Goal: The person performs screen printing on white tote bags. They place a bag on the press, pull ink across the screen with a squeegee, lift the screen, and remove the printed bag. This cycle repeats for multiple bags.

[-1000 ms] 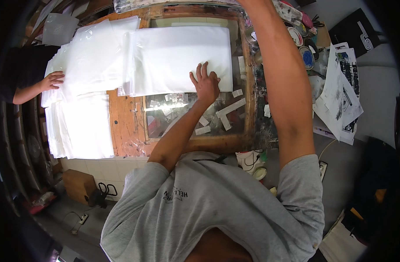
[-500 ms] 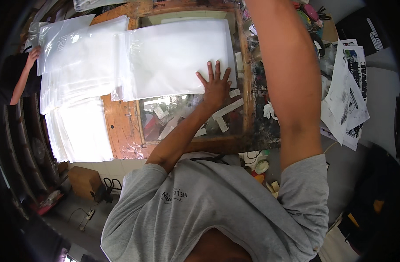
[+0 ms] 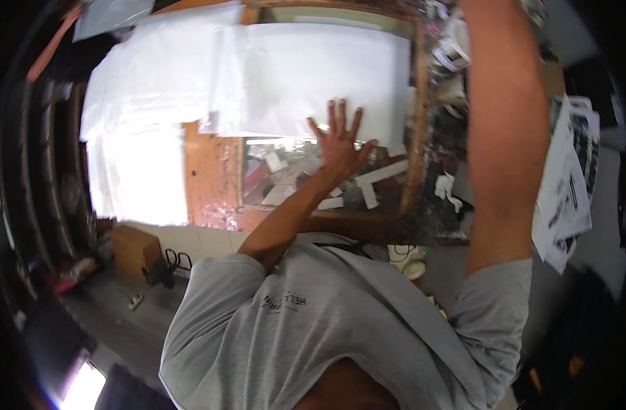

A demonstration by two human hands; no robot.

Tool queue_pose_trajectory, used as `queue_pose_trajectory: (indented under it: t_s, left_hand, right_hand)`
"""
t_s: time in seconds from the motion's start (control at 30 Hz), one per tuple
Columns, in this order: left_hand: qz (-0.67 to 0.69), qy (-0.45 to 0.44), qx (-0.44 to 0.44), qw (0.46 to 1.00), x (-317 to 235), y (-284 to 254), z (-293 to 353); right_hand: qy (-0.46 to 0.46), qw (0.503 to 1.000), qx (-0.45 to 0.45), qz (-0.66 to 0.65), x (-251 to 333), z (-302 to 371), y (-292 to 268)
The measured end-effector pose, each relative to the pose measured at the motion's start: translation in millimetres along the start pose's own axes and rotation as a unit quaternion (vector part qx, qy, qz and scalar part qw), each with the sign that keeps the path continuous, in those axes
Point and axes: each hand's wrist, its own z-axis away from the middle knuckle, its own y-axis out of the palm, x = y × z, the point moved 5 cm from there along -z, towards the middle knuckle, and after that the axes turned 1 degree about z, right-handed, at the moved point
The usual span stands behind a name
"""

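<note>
Plastic sheets (image 3: 306, 75) are lying toward the tabletop's (image 3: 214, 181) far edge. The left hand (image 3: 342, 142) is resting, fingers spread, on their near edge. I'm not seeing the right hand, so I can't tell its grip. Light pressing could be letting them slide crooked.

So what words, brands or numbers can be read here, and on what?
I won't copy wording, but print shows here:
Grey shirt: dark chest lettering, partly lost in folds.
Loose papers, right: black print, too blurred to read.
White sheet under the left hand: none visible.
</note>
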Motion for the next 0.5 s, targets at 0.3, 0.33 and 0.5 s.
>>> queue_pose_trajectory:
  t_s: [0.3, 0.33, 0.5]
  left_hand:
    - [-0.043, -0.191, -0.166, 0.967, 132, -71, -18]
    - [-0.046, -0.208, -0.133, 0.968, 133, -69, -17]
    - [-0.085, -0.219, -0.088, 0.968, 130, -57, -16]
  right_hand:
    - [-0.013, 0.946, -0.305, 0.107, 16, 22, 28]
    - [-0.023, 0.944, -0.311, 0.111, 19, 24, 30]
    - [0.048, 0.972, -0.210, 0.088, 22, 26, 27]
